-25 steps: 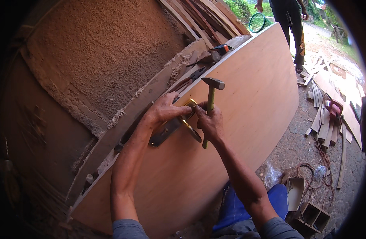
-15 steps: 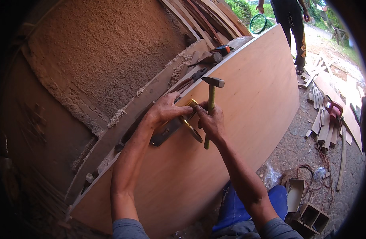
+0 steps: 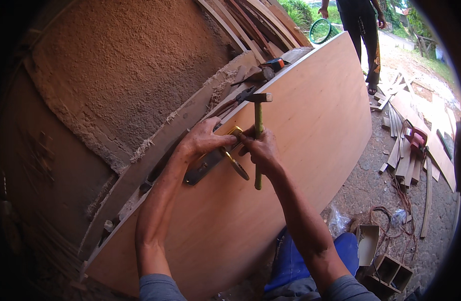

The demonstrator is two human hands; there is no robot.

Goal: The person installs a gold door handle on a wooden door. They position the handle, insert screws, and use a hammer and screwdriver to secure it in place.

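A large pale plywood panel (image 3: 321, 115) stands on edge before me. My left hand (image 3: 203, 135) grips its upper edge, with the thumb on a gold-and-dark metal fitting (image 3: 237, 131) that has a brass handle (image 3: 240, 170). A dark plate (image 3: 200, 170) lies beside it on the panel. My right hand (image 3: 260, 148) is closed round the green handle of a hammer (image 3: 258, 98), held upright, its fingertips close to the fitting; whether they touch it, I cannot tell. Just beyond the edge lie pliers (image 3: 243, 95) and an orange-black tool (image 3: 274, 63).
A rough-plastered surface (image 3: 125, 75) and wood strips (image 3: 255, 25) are behind the panel. A person (image 3: 360, 35) stands at the far end near a green basket (image 3: 318, 31). At right lie offcuts (image 3: 406, 160), a red power tool (image 3: 417, 138), cords and open boxes (image 3: 393, 273).
The hammer has shifted slightly left in the picture and its head has turned more level. My hands keep their grips. The whole view has shifted slightly.
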